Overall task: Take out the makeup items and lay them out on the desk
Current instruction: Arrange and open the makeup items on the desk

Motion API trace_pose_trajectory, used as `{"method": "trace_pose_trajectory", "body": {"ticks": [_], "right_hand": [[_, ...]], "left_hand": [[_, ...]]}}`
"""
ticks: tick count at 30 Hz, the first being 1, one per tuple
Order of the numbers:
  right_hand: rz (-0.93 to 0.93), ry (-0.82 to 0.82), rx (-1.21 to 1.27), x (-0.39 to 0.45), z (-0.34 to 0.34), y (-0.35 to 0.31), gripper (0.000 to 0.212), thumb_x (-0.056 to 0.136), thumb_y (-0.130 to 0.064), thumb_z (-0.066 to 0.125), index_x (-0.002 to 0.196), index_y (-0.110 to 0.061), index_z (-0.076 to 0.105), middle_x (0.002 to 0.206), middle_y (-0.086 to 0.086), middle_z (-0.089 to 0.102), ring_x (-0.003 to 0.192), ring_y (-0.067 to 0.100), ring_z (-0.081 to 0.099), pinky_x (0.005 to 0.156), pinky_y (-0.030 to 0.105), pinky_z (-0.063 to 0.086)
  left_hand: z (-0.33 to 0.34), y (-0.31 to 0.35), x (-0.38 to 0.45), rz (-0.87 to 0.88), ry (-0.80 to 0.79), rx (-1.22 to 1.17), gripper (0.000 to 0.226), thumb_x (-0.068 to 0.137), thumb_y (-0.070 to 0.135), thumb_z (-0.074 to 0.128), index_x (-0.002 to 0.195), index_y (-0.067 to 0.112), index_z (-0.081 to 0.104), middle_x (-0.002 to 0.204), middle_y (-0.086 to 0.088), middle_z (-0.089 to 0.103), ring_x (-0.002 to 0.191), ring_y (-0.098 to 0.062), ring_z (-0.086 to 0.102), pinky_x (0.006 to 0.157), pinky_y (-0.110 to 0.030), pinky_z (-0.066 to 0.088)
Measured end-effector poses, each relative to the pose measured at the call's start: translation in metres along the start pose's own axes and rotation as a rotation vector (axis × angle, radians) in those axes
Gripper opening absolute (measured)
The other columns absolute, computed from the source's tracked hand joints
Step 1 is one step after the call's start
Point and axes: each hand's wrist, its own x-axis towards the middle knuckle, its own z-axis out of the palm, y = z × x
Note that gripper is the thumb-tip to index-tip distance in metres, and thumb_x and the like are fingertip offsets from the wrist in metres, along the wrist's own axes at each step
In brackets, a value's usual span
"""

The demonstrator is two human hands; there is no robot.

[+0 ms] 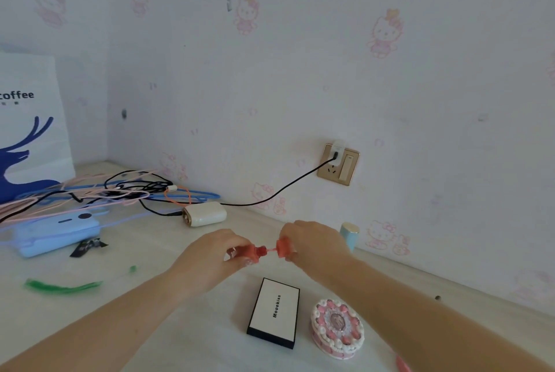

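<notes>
My left hand grips a small coral lip-gloss bottle above the desk. My right hand pinches its coral cap, pulled a short way off, with the thin applicator wand showing between cap and bottle. Below the hands, a white rectangular palette with black edges lies flat on the desk. To its right sits a round pink cake-shaped compact. A pale blue tube with a gold band stands by the wall behind my right hand.
A tangle of cables and hangers covers the desk's back left, with a blue power bank and a white charger wired to the wall socket. A white coffee bag stands at far left. A green strip lies left.
</notes>
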Motion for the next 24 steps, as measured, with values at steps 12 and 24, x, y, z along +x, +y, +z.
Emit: {"method": "trace_pose_trajectory", "body": {"ticks": [12, 24], "right_hand": [[0.514, 0.023, 1.009, 0.029, 0.070, 0.001, 0.026, 0.077, -0.023, 0.074, 0.098, -0.019, 0.060, 0.098, -0.005, 0.068, 0.089, 0.009, 0.061, 0.064, 0.016, 0.039], [0.548, -0.013, 0.959, 0.057, 0.114, 0.004, 0.025, 0.075, -0.022, 0.075, 0.099, -0.019, 0.065, 0.098, -0.001, 0.071, 0.085, 0.011, 0.060, 0.064, 0.018, 0.040]], "left_hand": [[0.028, -0.031, 0.017, -0.364, 0.096, -0.412, 0.008, 0.081, 0.015, 0.069, 0.086, 0.020, 0.065, 0.084, 0.006, 0.073, 0.080, -0.004, 0.069, 0.077, -0.021, 0.046], [0.055, -0.051, 0.047, -0.511, 0.073, -0.124, 0.031, 0.069, 0.054, 0.064, 0.094, 0.035, 0.068, 0.096, 0.016, 0.070, 0.098, -0.007, 0.063, 0.094, -0.038, 0.046]]}}
